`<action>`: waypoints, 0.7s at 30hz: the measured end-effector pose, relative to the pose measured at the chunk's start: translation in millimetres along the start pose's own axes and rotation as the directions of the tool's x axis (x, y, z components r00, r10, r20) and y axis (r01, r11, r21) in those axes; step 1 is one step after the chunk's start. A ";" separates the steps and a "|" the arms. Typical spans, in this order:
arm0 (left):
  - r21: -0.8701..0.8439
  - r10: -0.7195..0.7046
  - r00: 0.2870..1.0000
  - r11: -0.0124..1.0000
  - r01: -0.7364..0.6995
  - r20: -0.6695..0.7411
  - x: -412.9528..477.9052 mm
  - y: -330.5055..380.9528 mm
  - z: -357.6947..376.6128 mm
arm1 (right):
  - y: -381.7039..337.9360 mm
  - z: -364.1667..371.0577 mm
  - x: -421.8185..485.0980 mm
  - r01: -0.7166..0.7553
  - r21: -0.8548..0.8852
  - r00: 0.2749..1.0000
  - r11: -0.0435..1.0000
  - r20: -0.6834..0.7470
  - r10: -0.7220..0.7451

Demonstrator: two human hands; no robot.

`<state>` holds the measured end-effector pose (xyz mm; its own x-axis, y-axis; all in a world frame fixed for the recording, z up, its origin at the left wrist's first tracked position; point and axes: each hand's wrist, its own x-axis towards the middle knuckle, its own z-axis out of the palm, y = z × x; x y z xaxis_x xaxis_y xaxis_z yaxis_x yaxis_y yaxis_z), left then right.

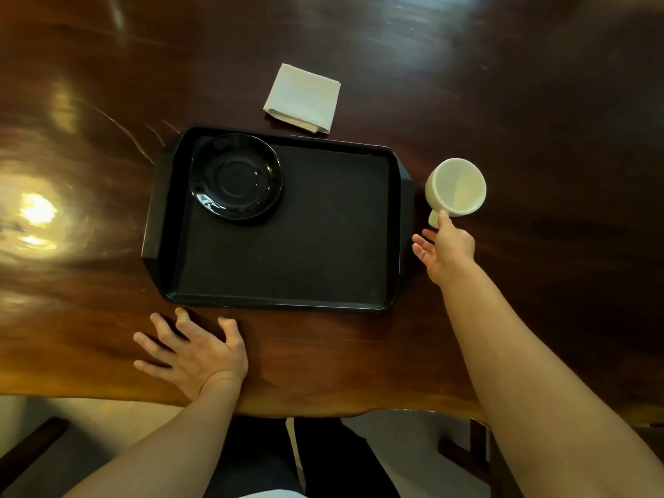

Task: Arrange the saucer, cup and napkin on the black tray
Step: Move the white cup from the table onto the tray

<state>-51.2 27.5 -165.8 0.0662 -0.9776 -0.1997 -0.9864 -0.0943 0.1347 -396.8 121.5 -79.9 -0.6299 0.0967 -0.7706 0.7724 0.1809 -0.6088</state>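
The black tray point(359, 303) lies in the middle of the dark wooden table. A black saucer point(235, 176) sits in its far left corner. A cream cup point(455, 186) stands on the table just right of the tray, its handle pointing toward me. My right hand point(445, 248) reaches to the handle; one fingertip touches it and the other fingers are spread, not wrapped around it. A folded beige napkin point(302, 98) lies on the table beyond the tray. My left hand point(196, 354) rests flat on the table near the tray's front left corner, fingers apart.
The table's near edge point(323, 413) runs just in front of my body. Bright light reflections point(36, 210) glare on the wood at the left. A dark wooden frame point(470, 451) stands below the table at the right.
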 end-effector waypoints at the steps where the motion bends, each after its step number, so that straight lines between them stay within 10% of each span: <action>1: -0.001 0.004 1.000 1.000 -0.004 -0.002 -0.5 0.3 -0.4 | -0.2 0.4 2.0 0.001 0.010 1.000 1.000 0.012 -0.001; 21: -0.009 0.003 1.000 1.000 -0.003 0.022 0.3 -0.1 0.5 | -10.5 -2.6 19.7 -0.072 0.208 0.992 0.975 0.121 0.047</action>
<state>-51.1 27.3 -166.5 0.0598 -0.9734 -0.2210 -0.9851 -0.0933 0.1445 -417.5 124.0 -88.2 -0.5786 -0.0138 -0.8155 0.8153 -0.0344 -0.5780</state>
